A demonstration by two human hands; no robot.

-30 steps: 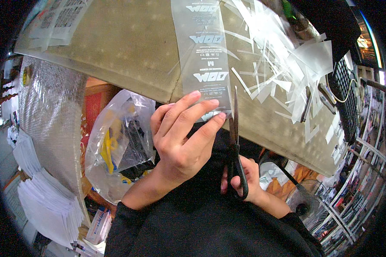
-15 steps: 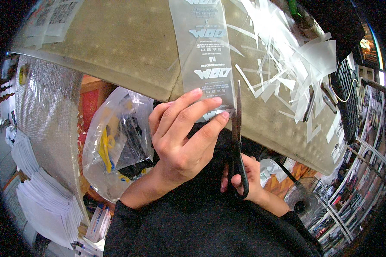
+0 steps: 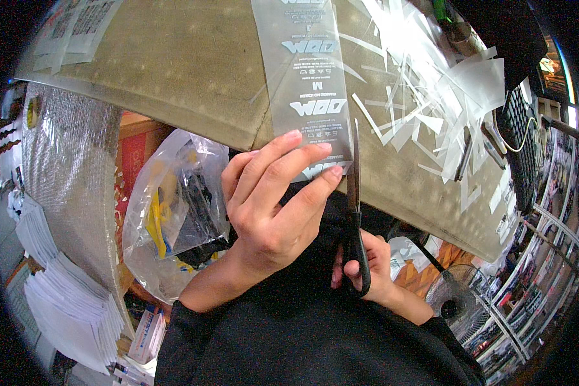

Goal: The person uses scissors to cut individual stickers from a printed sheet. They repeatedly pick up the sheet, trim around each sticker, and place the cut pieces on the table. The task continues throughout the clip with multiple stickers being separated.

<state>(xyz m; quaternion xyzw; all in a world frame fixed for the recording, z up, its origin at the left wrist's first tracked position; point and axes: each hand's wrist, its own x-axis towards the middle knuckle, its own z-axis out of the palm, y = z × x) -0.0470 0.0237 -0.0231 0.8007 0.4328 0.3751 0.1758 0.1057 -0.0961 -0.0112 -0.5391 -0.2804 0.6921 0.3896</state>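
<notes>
A translucent plastic film strip point(image 3: 310, 90) with silvery-white print runs down the worktop, its near end reaching the table's front edge. My left hand point(image 3: 273, 199) holds this end, fingers stretched over the film and thumb hidden. In my right hand point(image 3: 373, 264) is a pair of black-handled scissors point(image 3: 356, 193), my fingers wrapped around the handles. Their blades point away from me, upright along the strip's right edge near my left fingertips. The blades look close together; whether film lies between them is hard to make out.
Clear film offcuts point(image 3: 424, 96) are heaped on the worktop point(image 3: 193, 71) to the right. A clear bag point(image 3: 174, 212) with dark and yellow things hangs by the front edge. Stacked white sheets point(image 3: 74, 302) stand at left, a fan point(image 3: 453, 299) at lower right.
The film strip has shifted slightly away from me, and its near end lies flatter under my left fingers. My left hand has moved a touch left; the scissors have barely moved.
</notes>
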